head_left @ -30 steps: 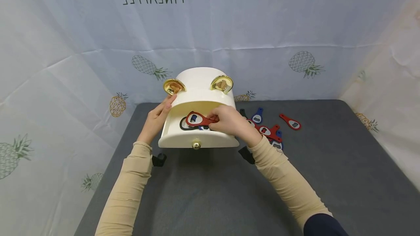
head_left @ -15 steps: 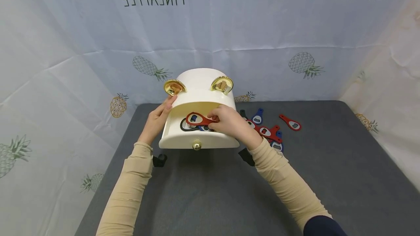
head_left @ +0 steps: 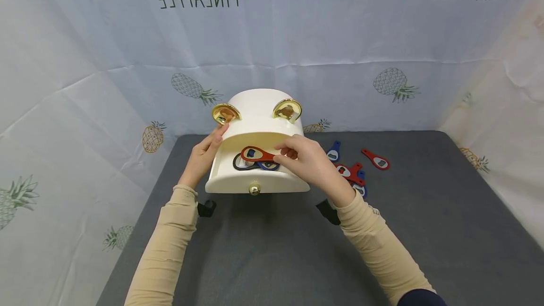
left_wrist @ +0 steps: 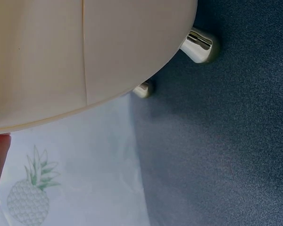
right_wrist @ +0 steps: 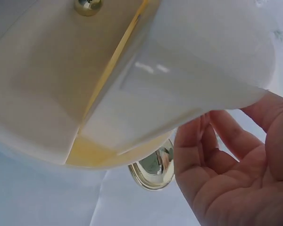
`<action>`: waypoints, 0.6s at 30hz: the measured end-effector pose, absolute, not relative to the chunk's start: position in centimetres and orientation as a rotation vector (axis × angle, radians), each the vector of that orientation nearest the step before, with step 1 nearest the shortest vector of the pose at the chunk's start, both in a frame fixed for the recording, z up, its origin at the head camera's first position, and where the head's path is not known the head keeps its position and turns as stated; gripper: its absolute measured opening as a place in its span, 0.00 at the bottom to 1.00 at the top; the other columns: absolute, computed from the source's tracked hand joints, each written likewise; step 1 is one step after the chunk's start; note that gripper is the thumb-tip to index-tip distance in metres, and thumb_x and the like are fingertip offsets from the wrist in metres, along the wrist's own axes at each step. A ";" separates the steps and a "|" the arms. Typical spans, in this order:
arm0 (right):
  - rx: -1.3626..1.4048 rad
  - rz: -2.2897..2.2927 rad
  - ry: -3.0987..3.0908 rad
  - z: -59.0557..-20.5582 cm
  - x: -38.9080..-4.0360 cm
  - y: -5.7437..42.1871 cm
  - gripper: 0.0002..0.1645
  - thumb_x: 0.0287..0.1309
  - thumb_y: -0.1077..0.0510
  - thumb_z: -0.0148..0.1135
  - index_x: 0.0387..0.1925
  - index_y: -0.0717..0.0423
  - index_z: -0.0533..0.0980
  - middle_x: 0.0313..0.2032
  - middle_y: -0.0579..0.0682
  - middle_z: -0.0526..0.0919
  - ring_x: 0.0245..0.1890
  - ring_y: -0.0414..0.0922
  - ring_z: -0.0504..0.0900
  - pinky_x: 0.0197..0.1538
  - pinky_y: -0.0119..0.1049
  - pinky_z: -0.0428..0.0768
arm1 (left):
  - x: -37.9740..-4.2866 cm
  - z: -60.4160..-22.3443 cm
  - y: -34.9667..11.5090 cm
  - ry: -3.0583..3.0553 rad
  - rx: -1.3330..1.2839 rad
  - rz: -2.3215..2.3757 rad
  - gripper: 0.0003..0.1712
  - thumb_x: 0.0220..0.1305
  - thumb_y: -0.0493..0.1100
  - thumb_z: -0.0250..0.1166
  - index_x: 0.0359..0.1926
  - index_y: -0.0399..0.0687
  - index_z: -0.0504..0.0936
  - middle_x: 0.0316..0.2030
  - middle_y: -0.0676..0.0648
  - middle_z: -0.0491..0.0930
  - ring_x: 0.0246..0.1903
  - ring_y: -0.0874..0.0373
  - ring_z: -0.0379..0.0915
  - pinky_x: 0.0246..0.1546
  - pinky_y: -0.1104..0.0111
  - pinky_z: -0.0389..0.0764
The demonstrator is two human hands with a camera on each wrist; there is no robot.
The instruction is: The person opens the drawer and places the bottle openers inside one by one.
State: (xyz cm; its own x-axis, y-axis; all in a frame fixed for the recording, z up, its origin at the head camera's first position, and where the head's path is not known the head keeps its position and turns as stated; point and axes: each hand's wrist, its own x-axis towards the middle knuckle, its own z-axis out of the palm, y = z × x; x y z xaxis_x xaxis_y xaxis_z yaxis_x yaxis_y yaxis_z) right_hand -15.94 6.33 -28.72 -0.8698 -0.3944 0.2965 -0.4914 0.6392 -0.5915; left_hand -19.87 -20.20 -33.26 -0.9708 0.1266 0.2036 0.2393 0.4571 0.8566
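Note:
A cream-white box (head_left: 261, 107) with two gold ears stands on the table, its drawer (head_left: 280, 184) pulled out. In the drawer a red bottle opener (head_left: 267, 157) lies over a black bottle opener (head_left: 235, 160) and a blue bottle opener (head_left: 269, 169). My left hand (head_left: 201, 157) rests its extended fingers against the box's left side, below the left gold ear. Over the drawer's right edge, my right hand (head_left: 310, 162) has loosely bent fingers beside the red opener's handle end, and holds nothing that I can see. In the right wrist view its fingertips are partly hidden behind the drawer wall.
Right of the box lies a pile of red bottle openers (head_left: 353, 174) and blue ones, partly behind the right hand. A blue bottle opener (head_left: 334, 152) and a red bottle opener (head_left: 376, 158) lie further back. A pineapple-print curtain (head_left: 340, 37) hangs behind the grey table (head_left: 272, 259).
My right hand has let go of the red bottle opener and moved slightly right. The opener stays in the drawer, and more of the blue one shows. The left hand keeps its place.

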 end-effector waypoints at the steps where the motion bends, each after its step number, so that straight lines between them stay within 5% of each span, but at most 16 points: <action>1: 0.734 1.056 -2.690 -28.8 -15.7 6.4 0.13 0.51 0.51 0.60 0.38 0.51 0.79 0.30 0.43 0.78 0.30 0.37 0.73 0.35 0.29 0.75 | -20.0 -33.4 -20.3 -2.585 -0.327 -1.553 0.22 0.64 0.58 0.44 0.59 0.73 0.62 0.66 0.58 0.51 0.67 0.61 0.43 0.67 0.56 0.51; 10: 0.811 1.160 -2.274 -29.7 -12.9 6.6 0.11 0.47 0.54 0.64 0.35 0.49 0.79 0.29 0.42 0.77 0.28 0.35 0.70 0.29 0.28 0.73 | -21.3 -34.9 -21.0 -2.569 -0.324 -1.573 0.22 0.61 0.62 0.45 0.58 0.78 0.63 0.65 0.64 0.52 0.67 0.65 0.43 0.67 0.56 0.51; 18: 0.952 1.249 -1.993 -31.3 -10.5 5.7 0.14 0.43 0.60 0.66 0.36 0.57 0.78 0.25 0.44 0.77 0.26 0.33 0.72 0.29 0.20 0.74 | -21.5 -35.2 -21.0 -2.577 -0.318 -1.569 0.22 0.60 0.64 0.44 0.57 0.80 0.62 0.64 0.66 0.52 0.66 0.67 0.44 0.67 0.57 0.51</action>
